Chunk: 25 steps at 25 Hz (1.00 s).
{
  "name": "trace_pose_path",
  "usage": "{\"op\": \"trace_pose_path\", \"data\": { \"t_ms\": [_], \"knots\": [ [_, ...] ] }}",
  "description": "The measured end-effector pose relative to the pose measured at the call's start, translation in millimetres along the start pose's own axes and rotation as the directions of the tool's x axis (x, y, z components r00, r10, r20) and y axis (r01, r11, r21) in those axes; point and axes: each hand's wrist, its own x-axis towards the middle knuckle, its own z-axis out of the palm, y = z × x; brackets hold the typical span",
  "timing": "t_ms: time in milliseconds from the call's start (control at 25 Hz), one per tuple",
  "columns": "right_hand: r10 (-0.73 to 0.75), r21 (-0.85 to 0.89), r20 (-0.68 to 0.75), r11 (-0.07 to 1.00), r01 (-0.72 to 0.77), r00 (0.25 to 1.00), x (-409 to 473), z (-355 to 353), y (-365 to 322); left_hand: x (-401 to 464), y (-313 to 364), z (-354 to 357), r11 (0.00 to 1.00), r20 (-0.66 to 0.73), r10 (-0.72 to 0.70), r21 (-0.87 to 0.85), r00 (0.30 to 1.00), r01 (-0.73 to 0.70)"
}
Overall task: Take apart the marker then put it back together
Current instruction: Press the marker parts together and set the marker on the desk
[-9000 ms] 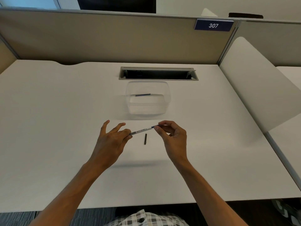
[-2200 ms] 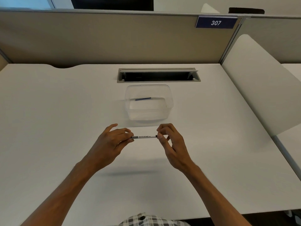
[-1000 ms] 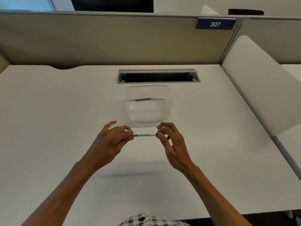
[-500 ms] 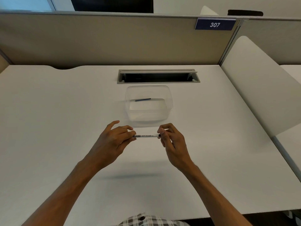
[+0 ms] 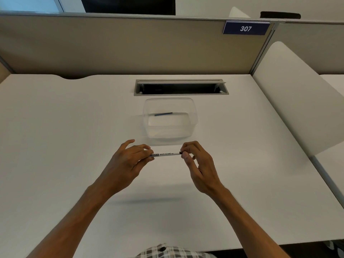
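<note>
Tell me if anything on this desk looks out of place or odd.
One thing: a thin dark stick lies alone in the clear tub, apart from the marker held between the left hand and right hand. It may be a marker part. Nothing looks spilled or damaged.

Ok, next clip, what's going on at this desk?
A person holds a whiteboard marker level above the white desk, one end pinched in the left hand and the other in the right hand. The right fingertips sit at the marker's dark end, as if fitting or twisting a part there. Behind it a clear plastic container holds one thin dark stick, possibly a part of the marker.
</note>
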Motion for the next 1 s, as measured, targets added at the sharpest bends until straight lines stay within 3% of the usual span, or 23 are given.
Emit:
{"op": "trace_pose_path", "data": {
  "t_ms": [440, 1000],
  "knots": [
    [0.091, 0.033, 0.063, 0.995, -0.093, 0.994, -3.5, 3.3, 0.2, -1.2, -1.4, -2.0, 0.999, 0.008, 0.007, -0.036, 1.000, -0.006],
    [0.030, 0.020, -0.007, 0.999, -0.029, 1.000, -6.8, 4.9, -3.8, -0.5, -2.5, -1.5, 0.999, 0.022, -0.010, -0.045, 1.000, 0.011]
  ]
}}
